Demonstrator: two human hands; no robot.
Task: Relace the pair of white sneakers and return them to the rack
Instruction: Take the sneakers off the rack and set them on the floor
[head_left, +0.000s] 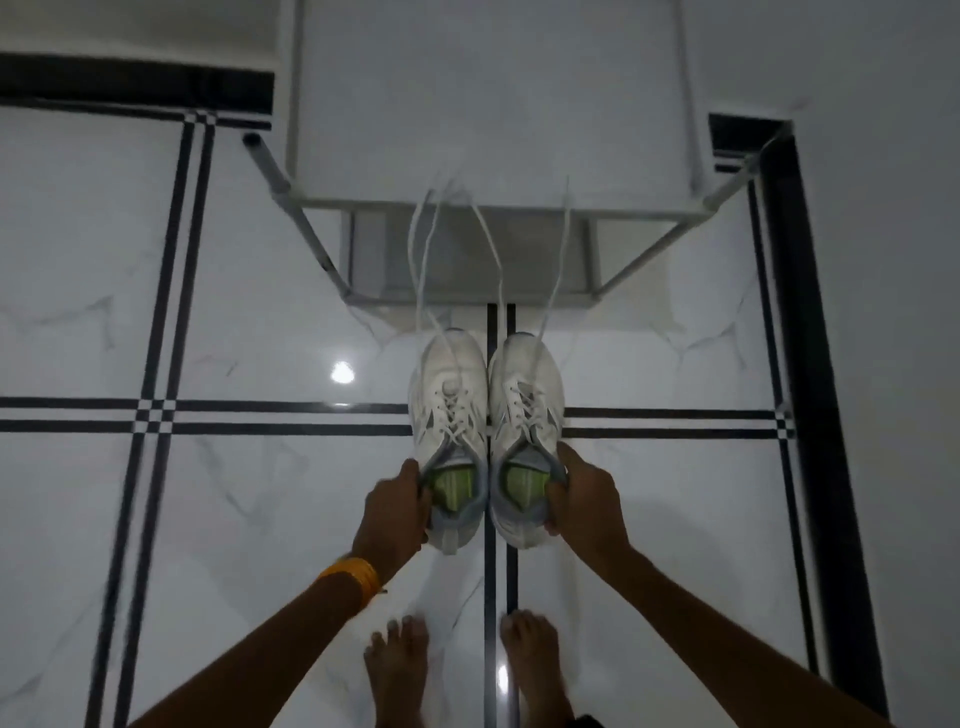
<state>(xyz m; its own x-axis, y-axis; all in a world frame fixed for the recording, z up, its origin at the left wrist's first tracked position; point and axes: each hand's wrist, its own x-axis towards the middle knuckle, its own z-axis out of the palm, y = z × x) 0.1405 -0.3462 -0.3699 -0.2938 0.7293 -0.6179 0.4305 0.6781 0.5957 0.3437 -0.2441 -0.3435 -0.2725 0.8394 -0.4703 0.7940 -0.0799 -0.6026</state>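
Two white sneakers with green insoles are side by side, toes pointing away from me. My left hand (397, 506) grips the heel collar of the left sneaker (449, 395). My right hand (584, 496) grips the collar of the right sneaker (527, 389). Both shoes are laced, and long loose lace ends (423, 260) trail forward over the front edge of the white rack (467, 208). The rack stands straight ahead, with a top shelf and a lower shelf (467, 260) visible beneath it.
The floor is glossy white marble tile with black inlay stripes (260, 415). My bare feet (395, 670) stand just behind the shoes. A black border strip (810, 312) runs along the right side by the wall.
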